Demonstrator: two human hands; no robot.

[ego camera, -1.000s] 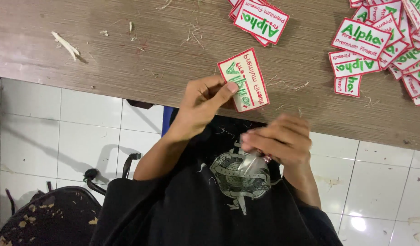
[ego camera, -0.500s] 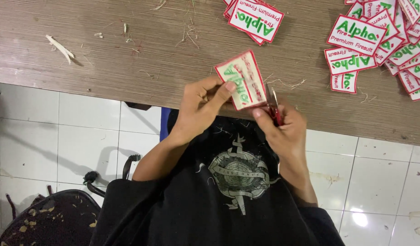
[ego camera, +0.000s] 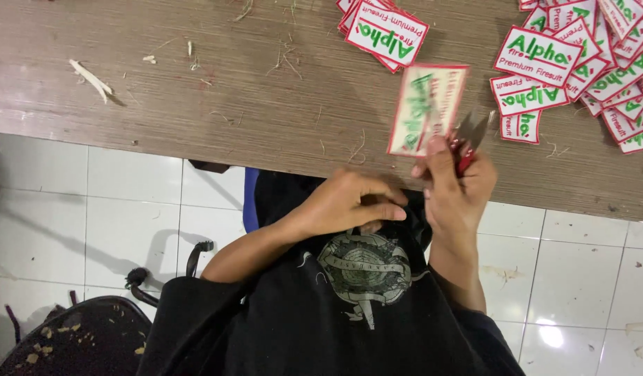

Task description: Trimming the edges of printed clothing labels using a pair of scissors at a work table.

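Observation:
My right hand [ego camera: 454, 184] pinches a white embroidered patch [ego camera: 427, 108] with a red border and green lettering by its lower edge, holding it upright over the wooden table [ego camera: 196, 90]. The same hand also grips small red-handled thread snips [ego camera: 471, 139], whose blades point up beside the patch. My left hand [ego camera: 349, 205] rests against my black shirt at the table's front edge, its fingers curled together with nothing visible in them.
A small stack of matching patches [ego camera: 384, 31] lies at the table's far middle, and a larger spread pile [ego camera: 579, 63] at the far right. Thread scraps and a pale sliver [ego camera: 91, 78] litter the left. A black object [ego camera: 78, 341] sits on the tiled floor.
The patch has passed from my left hand to my right, which now holds it together with the snips. My left hand has dropped to my chest.

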